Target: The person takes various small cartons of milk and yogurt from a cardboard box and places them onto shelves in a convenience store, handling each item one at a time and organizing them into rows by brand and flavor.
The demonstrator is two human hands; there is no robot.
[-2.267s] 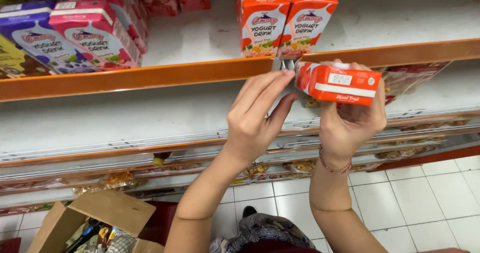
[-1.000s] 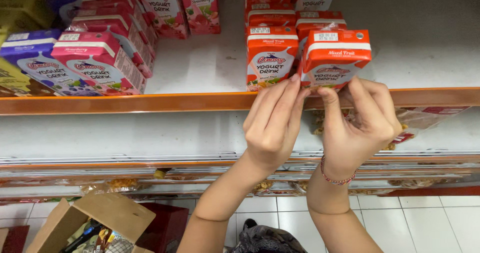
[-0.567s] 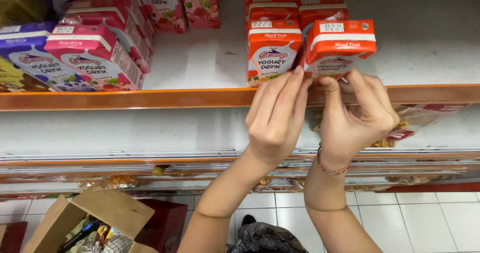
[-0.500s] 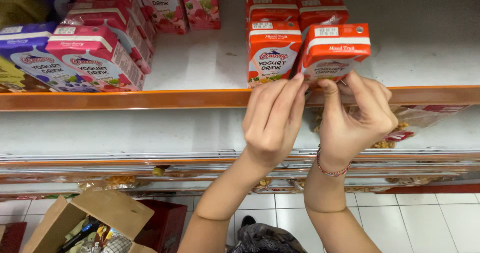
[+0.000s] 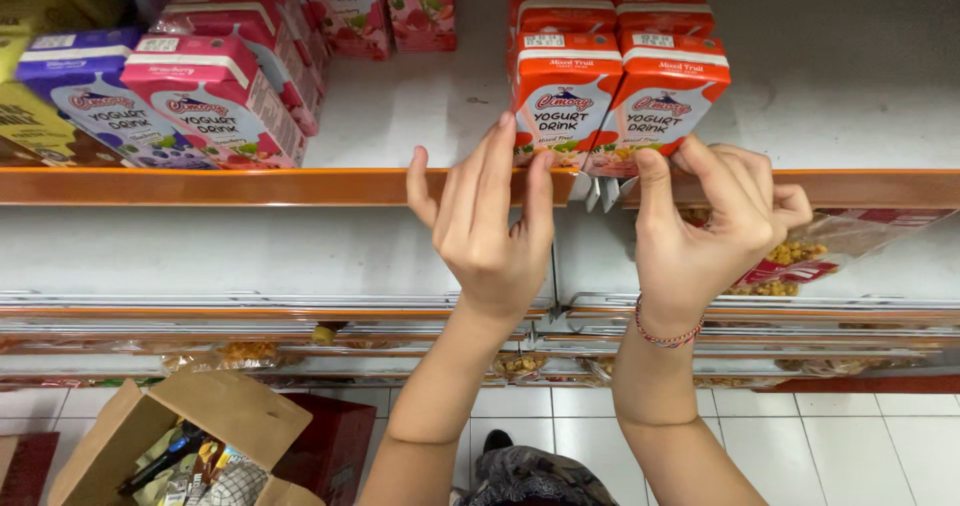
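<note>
On shelf now, orange carton (image 5: pixel 660 101), released.

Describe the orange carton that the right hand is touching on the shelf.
The carton is a small orange drink box with a white band at the top and fruit pictures low on its front. It looks like coated paperboard. It stands upright at the shelf's front edge, tight beside a matching carton, with more behind. The right hand's fingertips press its lower front; the left hand is by the neighbour.
</note>
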